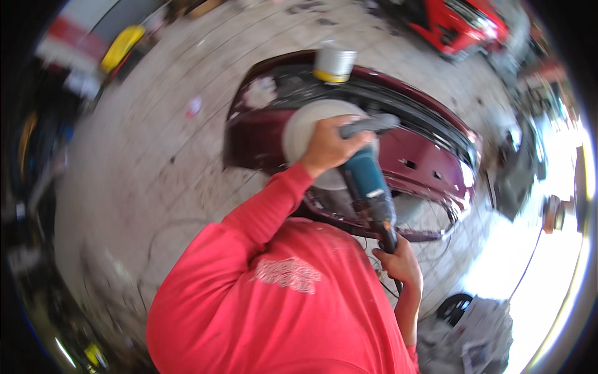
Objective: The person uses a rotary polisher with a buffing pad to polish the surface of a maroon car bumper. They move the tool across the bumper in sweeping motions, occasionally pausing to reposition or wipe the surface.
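Both my hands hold a teal and black polisher (364,174) with a wide, pale round pad (300,134). My left hand (333,144) is wrapped round its black front handle (372,126). At the rear end, my right hand (402,262) grips the dark body. The pad lies over a dark maroon car bumper (427,159); whether it touches the surface I cannot tell. A light metal can (335,63) with a yellow band stands on the bumper's far side. Beside it, on the left, lies a whitish cloth-like patch (260,92).
A red car part (458,25) is at the far right. A grey-green panel (522,168) stands right of the bumper. Cables (152,246) trail over the tiled floor (124,181). Grey wrapped material (483,330) and a black wheel (455,306) lie at the lower right.
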Action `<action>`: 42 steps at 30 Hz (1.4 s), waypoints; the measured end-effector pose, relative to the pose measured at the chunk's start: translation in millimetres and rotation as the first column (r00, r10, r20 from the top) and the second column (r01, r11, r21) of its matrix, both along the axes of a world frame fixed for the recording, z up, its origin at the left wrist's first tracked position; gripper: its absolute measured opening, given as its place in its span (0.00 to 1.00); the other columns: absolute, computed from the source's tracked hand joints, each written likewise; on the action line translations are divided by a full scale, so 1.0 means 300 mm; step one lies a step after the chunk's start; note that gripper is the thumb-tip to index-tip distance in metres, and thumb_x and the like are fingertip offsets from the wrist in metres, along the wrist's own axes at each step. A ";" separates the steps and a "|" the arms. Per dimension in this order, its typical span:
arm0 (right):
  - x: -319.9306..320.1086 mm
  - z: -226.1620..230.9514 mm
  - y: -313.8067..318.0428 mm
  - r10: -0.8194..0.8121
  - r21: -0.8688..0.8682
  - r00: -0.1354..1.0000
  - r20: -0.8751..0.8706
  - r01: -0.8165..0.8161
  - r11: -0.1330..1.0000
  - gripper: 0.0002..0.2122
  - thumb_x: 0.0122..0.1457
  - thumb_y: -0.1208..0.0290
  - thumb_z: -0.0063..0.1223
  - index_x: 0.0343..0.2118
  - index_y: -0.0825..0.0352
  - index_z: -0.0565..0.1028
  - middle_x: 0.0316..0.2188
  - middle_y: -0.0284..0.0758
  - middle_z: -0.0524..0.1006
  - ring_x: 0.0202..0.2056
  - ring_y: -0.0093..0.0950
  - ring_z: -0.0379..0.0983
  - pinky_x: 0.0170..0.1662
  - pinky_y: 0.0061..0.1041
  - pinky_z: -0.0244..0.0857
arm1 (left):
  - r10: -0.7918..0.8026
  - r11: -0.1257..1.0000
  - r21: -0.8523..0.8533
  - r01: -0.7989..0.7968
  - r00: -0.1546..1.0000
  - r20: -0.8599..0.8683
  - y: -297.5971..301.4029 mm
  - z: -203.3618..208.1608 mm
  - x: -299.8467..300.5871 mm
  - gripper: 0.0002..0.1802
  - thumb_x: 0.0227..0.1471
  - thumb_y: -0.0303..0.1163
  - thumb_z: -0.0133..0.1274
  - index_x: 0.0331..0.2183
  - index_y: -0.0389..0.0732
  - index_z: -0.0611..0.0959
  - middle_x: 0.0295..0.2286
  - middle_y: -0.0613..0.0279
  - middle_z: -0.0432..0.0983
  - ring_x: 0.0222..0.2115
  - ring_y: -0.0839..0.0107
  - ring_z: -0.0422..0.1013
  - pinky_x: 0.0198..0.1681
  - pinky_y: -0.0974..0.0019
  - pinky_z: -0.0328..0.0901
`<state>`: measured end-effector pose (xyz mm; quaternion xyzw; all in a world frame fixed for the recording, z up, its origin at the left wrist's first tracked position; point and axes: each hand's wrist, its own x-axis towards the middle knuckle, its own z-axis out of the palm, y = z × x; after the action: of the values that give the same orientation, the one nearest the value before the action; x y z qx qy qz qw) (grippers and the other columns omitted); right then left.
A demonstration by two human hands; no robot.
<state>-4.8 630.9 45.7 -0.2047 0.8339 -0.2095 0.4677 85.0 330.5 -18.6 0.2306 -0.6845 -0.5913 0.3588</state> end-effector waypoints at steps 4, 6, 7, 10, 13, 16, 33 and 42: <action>0.023 -0.021 -0.056 0.180 0.063 0.984 -0.014 -0.179 0.982 0.19 0.53 0.72 0.66 0.49 0.70 0.78 0.30 0.42 0.80 0.32 0.37 0.79 0.38 0.36 0.70 | 0.151 0.987 0.065 -0.148 0.988 -0.038 -0.014 -0.036 0.150 0.23 0.51 0.39 0.71 0.43 0.30 0.89 0.36 0.49 0.87 0.38 0.66 0.83 0.47 0.63 0.75; 0.058 -0.021 -0.090 0.287 0.052 0.957 -0.035 -0.285 0.957 0.22 0.52 0.70 0.65 0.51 0.71 0.78 0.35 0.49 0.83 0.40 0.47 0.82 0.47 0.41 0.72 | 0.209 0.973 0.106 -0.203 0.977 -0.050 -0.035 -0.067 0.262 0.23 0.52 0.39 0.70 0.42 0.29 0.89 0.35 0.50 0.88 0.38 0.67 0.82 0.46 0.63 0.75; 0.080 -0.018 -0.139 0.328 0.025 0.943 -0.046 -0.328 0.944 0.23 0.52 0.70 0.64 0.51 0.71 0.78 0.36 0.51 0.83 0.42 0.50 0.82 0.48 0.42 0.72 | 0.215 0.971 0.110 -0.213 0.977 -0.011 -0.053 -0.068 0.316 0.23 0.53 0.39 0.71 0.42 0.28 0.89 0.35 0.53 0.87 0.36 0.69 0.82 0.44 0.64 0.75; 0.136 -0.084 -0.292 0.498 -0.063 0.864 -0.078 -0.503 0.862 0.25 0.52 0.69 0.59 0.54 0.71 0.77 0.40 0.59 0.82 0.47 0.56 0.79 0.51 0.47 0.71 | 0.385 0.914 0.101 -0.392 0.919 0.086 -0.091 -0.134 0.539 0.19 0.56 0.36 0.69 0.41 0.30 0.89 0.34 0.57 0.87 0.33 0.74 0.81 0.40 0.68 0.74; 0.195 -0.154 -0.452 0.643 -0.003 0.760 -0.097 -0.646 0.763 0.22 0.53 0.68 0.57 0.51 0.72 0.77 0.40 0.59 0.82 0.47 0.57 0.79 0.52 0.50 0.70 | 0.522 0.808 0.288 -0.515 0.851 0.059 -0.149 -0.218 0.694 0.12 0.58 0.31 0.67 0.40 0.32 0.89 0.31 0.63 0.86 0.28 0.79 0.78 0.34 0.73 0.71; 0.276 -0.272 -0.550 0.672 -0.058 0.733 -0.103 -0.679 0.732 0.19 0.53 0.69 0.56 0.47 0.73 0.77 0.40 0.58 0.82 0.47 0.56 0.79 0.53 0.51 0.71 | 0.593 0.743 0.312 -0.592 0.799 0.101 -0.242 -0.360 0.820 0.12 0.56 0.32 0.70 0.37 0.33 0.88 0.28 0.68 0.84 0.24 0.82 0.72 0.27 0.75 0.63; 0.084 -0.195 -0.177 0.465 -0.092 0.880 -0.094 -0.473 0.876 0.20 0.51 0.68 0.61 0.48 0.70 0.78 0.38 0.54 0.83 0.45 0.54 0.79 0.49 0.49 0.71 | 0.460 0.870 0.131 -0.476 0.878 0.132 -0.045 -0.186 0.499 0.18 0.57 0.36 0.68 0.40 0.28 0.87 0.32 0.63 0.84 0.31 0.76 0.75 0.36 0.70 0.69; -0.019 -0.073 0.205 -0.047 -0.166 0.999 0.005 0.048 0.985 0.21 0.51 0.66 0.64 0.47 0.70 0.80 0.36 0.52 0.83 0.43 0.50 0.82 0.48 0.43 0.72 | -0.154 0.986 -0.043 0.158 0.984 0.091 0.131 0.069 -0.160 0.17 0.55 0.32 0.68 0.42 0.29 0.89 0.34 0.62 0.87 0.34 0.77 0.79 0.40 0.70 0.72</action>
<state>-10.5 692.3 23.9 -0.2231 0.8180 -0.2896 0.4441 37.0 369.8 2.1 0.1930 -0.7301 -0.5895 0.2866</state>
